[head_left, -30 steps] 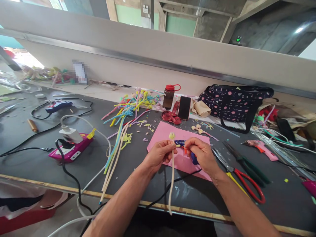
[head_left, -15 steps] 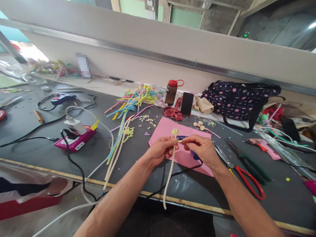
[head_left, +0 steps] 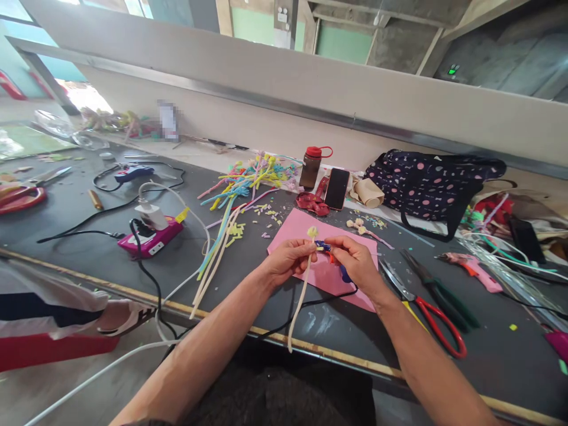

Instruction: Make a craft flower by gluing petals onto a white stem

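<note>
My left hand point(head_left: 286, 260) pinches a long cream pipe cleaner stem point(head_left: 299, 302) just below its small yellow tip point(head_left: 312, 232); the stem hangs down past the table edge. My right hand point(head_left: 355, 261) is closed beside it, fingertips pressing a small piece against the stem near the tip; what it holds is too small to name. A blue glue gun point(head_left: 341, 272) lies partly under my right hand on a pink sheet point(head_left: 295, 231), its black cord point(head_left: 310, 305) running toward me.
Red-handled scissors point(head_left: 437, 322) and dark green pliers point(head_left: 444, 293) lie right of the sheet. A bundle of coloured pipe cleaners point(head_left: 235, 195), a pink power strip point(head_left: 153, 239), bottle point(head_left: 310, 167), phone point(head_left: 336, 188) and polka-dot bag point(head_left: 426, 183) sit around. Another person's clothing and foot point(head_left: 115, 313) show at left.
The camera has swung left, so the table shifted right in view. My hands stay together on the stem, fingers working near its tip; the hanging stem swung slightly.
</note>
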Tool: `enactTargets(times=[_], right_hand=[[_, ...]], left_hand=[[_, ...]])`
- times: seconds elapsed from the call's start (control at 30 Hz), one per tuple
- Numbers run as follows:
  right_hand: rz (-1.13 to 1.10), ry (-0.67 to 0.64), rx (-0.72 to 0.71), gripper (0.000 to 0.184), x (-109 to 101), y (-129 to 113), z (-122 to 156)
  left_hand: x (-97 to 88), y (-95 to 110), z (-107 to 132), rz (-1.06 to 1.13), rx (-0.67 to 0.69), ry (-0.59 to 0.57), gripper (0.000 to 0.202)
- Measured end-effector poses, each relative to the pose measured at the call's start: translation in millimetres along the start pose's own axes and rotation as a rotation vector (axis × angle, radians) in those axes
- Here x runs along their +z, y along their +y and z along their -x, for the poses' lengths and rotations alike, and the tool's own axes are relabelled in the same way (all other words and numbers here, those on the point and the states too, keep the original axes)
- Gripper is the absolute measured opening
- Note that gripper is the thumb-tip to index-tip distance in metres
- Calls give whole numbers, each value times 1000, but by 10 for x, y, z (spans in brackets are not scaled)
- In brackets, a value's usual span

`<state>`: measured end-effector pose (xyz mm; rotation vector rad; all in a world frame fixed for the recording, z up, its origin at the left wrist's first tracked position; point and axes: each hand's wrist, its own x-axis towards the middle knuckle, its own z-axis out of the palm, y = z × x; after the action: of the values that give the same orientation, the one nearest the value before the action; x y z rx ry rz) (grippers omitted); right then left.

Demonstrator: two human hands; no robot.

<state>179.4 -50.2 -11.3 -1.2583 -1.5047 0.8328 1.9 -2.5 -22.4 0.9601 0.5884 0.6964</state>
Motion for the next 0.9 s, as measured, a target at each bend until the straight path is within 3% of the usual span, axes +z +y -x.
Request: enactTargets(times=[0.23, 0.43, 0.57, 0.73, 0.9], right_hand=[[40, 16, 11, 23, 8, 30, 16], [100, -22, -126, 21, 43, 15, -5], [96, -33, -78, 8, 64, 22, 7], [57, -98, -24, 12, 70, 21, 20], [29, -79, 10, 11, 89, -30, 33]], left_hand=[[-5, -19, -26, -4, -44, -31, 28], [11, -29, -30, -26, -45, -26, 29], [37, -37, -28, -76, -16, -16, 30], [56, -56, -28, -127, 41, 8, 29], [76, -34, -14, -148, 41, 31, 29]])
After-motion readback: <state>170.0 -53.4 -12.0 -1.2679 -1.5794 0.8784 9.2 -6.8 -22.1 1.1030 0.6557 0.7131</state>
